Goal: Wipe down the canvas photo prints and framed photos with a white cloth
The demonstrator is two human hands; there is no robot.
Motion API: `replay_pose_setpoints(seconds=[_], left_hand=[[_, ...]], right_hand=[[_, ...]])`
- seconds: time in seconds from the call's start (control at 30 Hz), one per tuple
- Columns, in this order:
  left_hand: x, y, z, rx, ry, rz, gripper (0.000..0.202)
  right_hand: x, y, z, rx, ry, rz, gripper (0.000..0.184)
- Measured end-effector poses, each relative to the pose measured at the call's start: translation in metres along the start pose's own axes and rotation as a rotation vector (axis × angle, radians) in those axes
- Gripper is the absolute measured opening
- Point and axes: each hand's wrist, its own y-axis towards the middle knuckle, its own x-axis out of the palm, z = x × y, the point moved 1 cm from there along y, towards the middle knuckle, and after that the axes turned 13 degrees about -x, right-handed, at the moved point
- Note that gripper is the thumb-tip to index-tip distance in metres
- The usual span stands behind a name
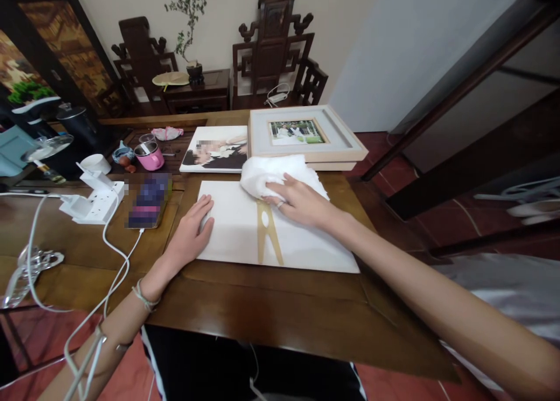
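A white panel (231, 232) lies flat on the wooden table in front of me, a tan clothespin-shaped piece (265, 233) on its surface. My left hand (190, 229) rests on the panel's left edge with its fingers stretched out, holding nothing. Near the far edge, my right hand (300, 200), a ring on one finger, grips a bunched white cloth (275, 171) against the panel. The cloth covers the top of the tan piece and part of the panel's far edge. Behind it lie a photo panel (219, 150) and a pale wooden picture frame (345, 139).
To the left are a charging phone (149, 201), a white power strip (102, 203), a pink mug (149, 156) and a clear claw clip (32, 273). White cables (126, 267) run past my left forearm. Dark carved chairs (273, 45) stand behind the table (254, 299).
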Motion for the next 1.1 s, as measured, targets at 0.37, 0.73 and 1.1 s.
replay_pose_setpoints(seconds=[0.37,0.73,1.1], left_hand=[[0.000,0.000,0.000,0.002,0.003,0.006,0.042],[0.000,0.002,0.000,0.007,0.026,0.018,0.043],[-0.001,0.001,0.001,-0.011,-0.009,0.008,0.041]], right_hand=[[0.005,-0.055,-0.071,-0.195,0.041,-0.017,0.031],[-0.019,-0.067,-0.075,-0.252,0.188,-0.112,0.030],[-0.004,-0.031,0.009,-0.011,-0.034,0.002,0.029]])
